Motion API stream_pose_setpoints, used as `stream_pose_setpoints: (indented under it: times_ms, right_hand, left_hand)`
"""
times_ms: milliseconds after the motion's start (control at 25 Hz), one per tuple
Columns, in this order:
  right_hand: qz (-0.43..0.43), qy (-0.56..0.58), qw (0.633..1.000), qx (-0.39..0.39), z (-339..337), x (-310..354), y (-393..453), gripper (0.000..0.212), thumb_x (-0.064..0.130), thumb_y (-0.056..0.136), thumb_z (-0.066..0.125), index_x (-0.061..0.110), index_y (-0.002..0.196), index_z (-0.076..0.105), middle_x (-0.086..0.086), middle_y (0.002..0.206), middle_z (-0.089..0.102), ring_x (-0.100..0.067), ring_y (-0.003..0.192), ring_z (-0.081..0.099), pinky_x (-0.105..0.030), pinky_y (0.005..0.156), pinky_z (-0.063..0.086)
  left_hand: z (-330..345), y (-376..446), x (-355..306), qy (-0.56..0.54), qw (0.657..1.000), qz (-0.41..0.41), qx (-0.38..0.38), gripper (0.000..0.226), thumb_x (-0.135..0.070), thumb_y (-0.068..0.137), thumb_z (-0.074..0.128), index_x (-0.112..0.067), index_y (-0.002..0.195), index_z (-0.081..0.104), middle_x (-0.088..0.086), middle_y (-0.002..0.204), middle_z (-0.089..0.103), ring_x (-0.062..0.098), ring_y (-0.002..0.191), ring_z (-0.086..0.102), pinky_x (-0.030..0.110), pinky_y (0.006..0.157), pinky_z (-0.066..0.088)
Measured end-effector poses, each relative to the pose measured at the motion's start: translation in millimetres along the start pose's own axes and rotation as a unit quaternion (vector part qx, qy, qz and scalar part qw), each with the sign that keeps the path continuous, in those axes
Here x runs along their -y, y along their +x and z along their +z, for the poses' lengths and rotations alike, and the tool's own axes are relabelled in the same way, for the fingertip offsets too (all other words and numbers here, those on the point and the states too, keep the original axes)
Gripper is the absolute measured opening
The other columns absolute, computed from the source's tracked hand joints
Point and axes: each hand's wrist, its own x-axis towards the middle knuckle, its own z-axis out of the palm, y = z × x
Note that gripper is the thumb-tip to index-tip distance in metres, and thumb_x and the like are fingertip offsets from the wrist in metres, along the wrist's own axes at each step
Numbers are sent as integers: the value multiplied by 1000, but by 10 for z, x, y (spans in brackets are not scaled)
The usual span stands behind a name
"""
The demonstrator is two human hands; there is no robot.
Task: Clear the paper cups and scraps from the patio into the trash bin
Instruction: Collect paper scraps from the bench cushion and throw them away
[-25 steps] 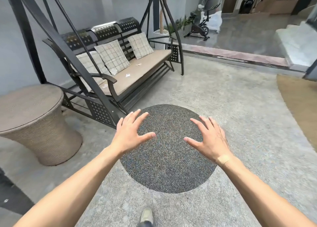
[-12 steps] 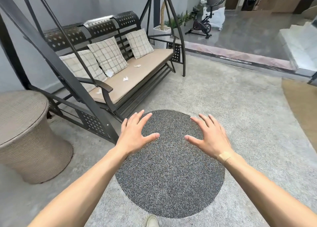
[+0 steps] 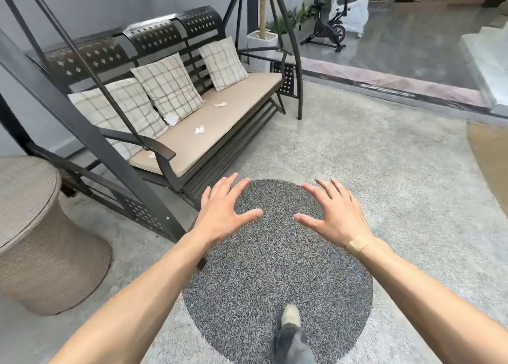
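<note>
Several white paper scraps lie on the swing bench's tan seat cushion (image 3: 233, 108): one scrap (image 3: 199, 129) mid-seat, another (image 3: 220, 104) farther along, a larger one (image 3: 172, 119) against a plaid pillow, and a small one (image 3: 151, 155) by the near armrest. My left hand (image 3: 222, 212) and my right hand (image 3: 332, 215) are held out palm-down with fingers spread, holding nothing, above the dark round floor patch (image 3: 275, 267) and short of the bench. No paper cup or trash bin is in view.
The swing's dark metal frame (image 3: 90, 138) slants between me and the seat's near end. A round wicker table (image 3: 35, 240) stands at the left. A potted plant (image 3: 261, 38) and exercise bike (image 3: 328, 29) are beyond. My foot (image 3: 291, 317) is on the patch.
The view has moved closer to the swing bench and the floor patch has slid nearer under me. Both hands stay spread and empty. A foot has stepped forward.
</note>
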Motion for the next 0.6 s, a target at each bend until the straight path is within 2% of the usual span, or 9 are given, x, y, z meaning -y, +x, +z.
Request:
stream_pose_setpoints:
  times_ms: [240, 440, 600]
  right_hand:
    - [-22, 6, 1000, -5, 93, -401, 1026, 82, 83, 73, 36, 46, 144, 22, 3, 158, 19, -23, 146, 7, -54, 116, 13]
    - [-47, -4, 999, -13, -46, -807, 2099, 81, 82, 74, 36, 45, 145, 21, 2, 157, 20, -24, 146, 8, -53, 116, 14]
    - [-69, -17, 997, 0, -95, -1064, 2808, 81, 81, 75, 37, 46, 145, 19, 2, 158, 18, -23, 146, 7, -53, 116, 15]
  left_hand:
    - [88, 978, 67, 12, 1000, -18, 10, 92, -90, 68, 36, -49, 148, 14, -12, 162, 8, 11, 149, 2, 48, 119, -3]
    - [57, 2004, 24, 22, 999, -33, -13, 90, -87, 72, 42, -48, 149, 16, -12, 162, 10, 13, 149, 4, 49, 119, -2]
    - [55, 2698, 42, 34, 998, -36, -34, 93, -93, 68, 35, -51, 148, 12, -12, 162, 10, 14, 149, 6, 51, 120, 2]
